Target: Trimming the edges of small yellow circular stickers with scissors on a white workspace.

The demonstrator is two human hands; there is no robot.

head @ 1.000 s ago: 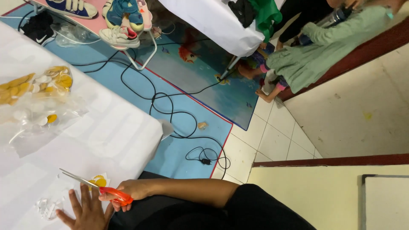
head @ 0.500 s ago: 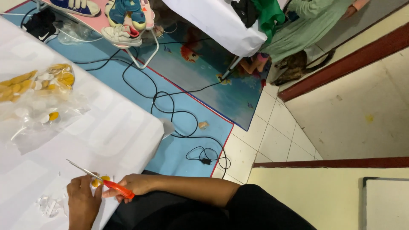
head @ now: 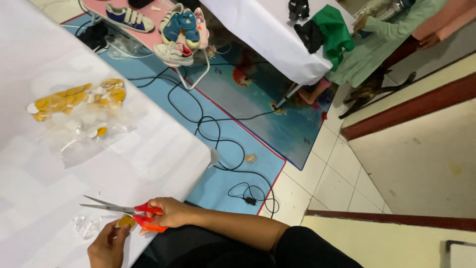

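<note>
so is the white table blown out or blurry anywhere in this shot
Head view: the white table is bright and nearly featureless toward the upper left, mild glare only; the scissors in the right hand and the left hand look reasonably sharp; the frame is tilted, floor lines slanting.

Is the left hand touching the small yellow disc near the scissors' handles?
Touching. The head view shows the left hand with its fingers on the yellow disc, just under the orange-handled scissors.
</note>
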